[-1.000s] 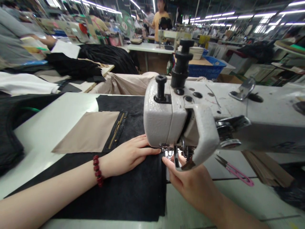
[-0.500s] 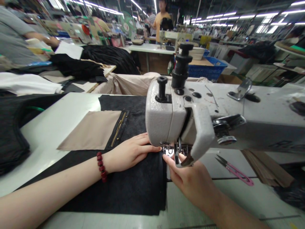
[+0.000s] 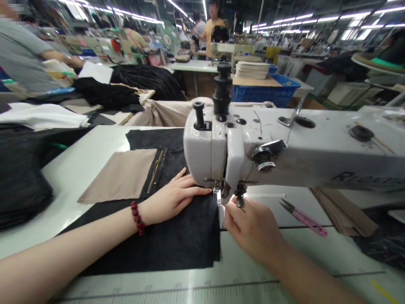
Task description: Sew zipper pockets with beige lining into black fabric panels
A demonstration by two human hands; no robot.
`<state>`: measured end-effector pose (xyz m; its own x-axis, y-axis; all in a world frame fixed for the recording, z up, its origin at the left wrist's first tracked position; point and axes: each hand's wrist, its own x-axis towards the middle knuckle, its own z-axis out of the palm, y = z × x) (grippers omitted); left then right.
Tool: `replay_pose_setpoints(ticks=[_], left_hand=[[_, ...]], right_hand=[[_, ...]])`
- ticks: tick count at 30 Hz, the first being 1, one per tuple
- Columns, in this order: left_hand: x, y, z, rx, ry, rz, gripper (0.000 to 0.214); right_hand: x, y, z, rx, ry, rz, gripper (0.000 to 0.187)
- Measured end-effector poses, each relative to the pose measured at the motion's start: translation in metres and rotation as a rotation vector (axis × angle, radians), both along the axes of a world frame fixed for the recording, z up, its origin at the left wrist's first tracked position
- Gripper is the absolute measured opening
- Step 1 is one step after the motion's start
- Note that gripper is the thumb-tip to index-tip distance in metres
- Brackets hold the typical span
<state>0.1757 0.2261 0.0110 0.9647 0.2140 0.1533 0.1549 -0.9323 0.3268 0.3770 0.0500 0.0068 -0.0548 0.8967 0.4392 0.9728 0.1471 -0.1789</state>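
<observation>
A white sewing machine [image 3: 284, 147] stands across the table. Under its needle lies a black fabric panel [image 3: 177, 236] with a tan pocket piece [image 3: 122, 175] and a brass zipper [image 3: 156, 171] sewn on. My left hand [image 3: 172, 196] lies flat on the black fabric just left of the presser foot, fingers stretched toward it; a red bead bracelet [image 3: 137, 217] is on the wrist. My right hand [image 3: 253, 230] sits right below the needle area, fingers curled and pinched at the fabric's right edge by the foot.
Pink thread snips [image 3: 303, 216] lie on the table right of the needle. Stacked black fabric [image 3: 19, 181] sits at far left, brown pieces [image 3: 344, 211] at right. A blue crate [image 3: 272, 90] and other workers' tables stand behind; a person in grey [image 3: 22, 55] works at back left.
The view has shifted right and closer. The black fabric's near edge has moved away from me under the machine, and my right hand has curled tighter at the needle.
</observation>
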Motion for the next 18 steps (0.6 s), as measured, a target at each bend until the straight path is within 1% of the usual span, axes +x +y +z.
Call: replay_pose_setpoints(ticks=[3, 4, 6, 8, 10, 12, 13, 15, 18], left_hand=[[-0.004, -0.029, 0.010, 0.059, 0.131, 0.160, 0.043], [-0.005, -0.038, 0.016, 0.091, 0.175, 0.187, 0.043], [-0.006, -0.048, 0.026, 0.139, 0.235, 0.177, 0.044], [-0.005, -0.048, 0.030, 0.146, 0.226, 0.108, 0.042], [-0.005, -0.043, 0.026, 0.149, 0.175, 0.032, 0.041], [-0.006, -0.042, 0.015, 0.166, 0.122, 0.006, 0.044], [-0.006, -0.043, 0.009, 0.172, 0.103, 0.016, 0.046], [-0.006, -0.052, -0.002, 0.162, 0.081, 0.077, 0.049], [-0.005, -0.065, -0.008, 0.135, 0.073, 0.175, 0.051]], right_hand=[[0.006, -0.001, 0.005, 0.012, -0.016, -0.033, 0.023], [0.008, -0.001, 0.006, 0.021, -0.028, -0.048, 0.023], [0.012, -0.001, 0.008, 0.029, -0.059, -0.085, 0.022], [0.015, -0.001, 0.009, 0.013, -0.076, -0.101, 0.023], [0.016, -0.001, 0.010, -0.024, -0.063, -0.076, 0.024], [0.015, -0.001, 0.010, -0.063, -0.045, -0.031, 0.022], [0.014, -0.001, 0.010, -0.084, -0.042, -0.010, 0.021], [0.013, 0.000, 0.011, -0.125, -0.050, 0.014, 0.021], [0.012, 0.002, 0.012, -0.169, -0.047, 0.051, 0.022]])
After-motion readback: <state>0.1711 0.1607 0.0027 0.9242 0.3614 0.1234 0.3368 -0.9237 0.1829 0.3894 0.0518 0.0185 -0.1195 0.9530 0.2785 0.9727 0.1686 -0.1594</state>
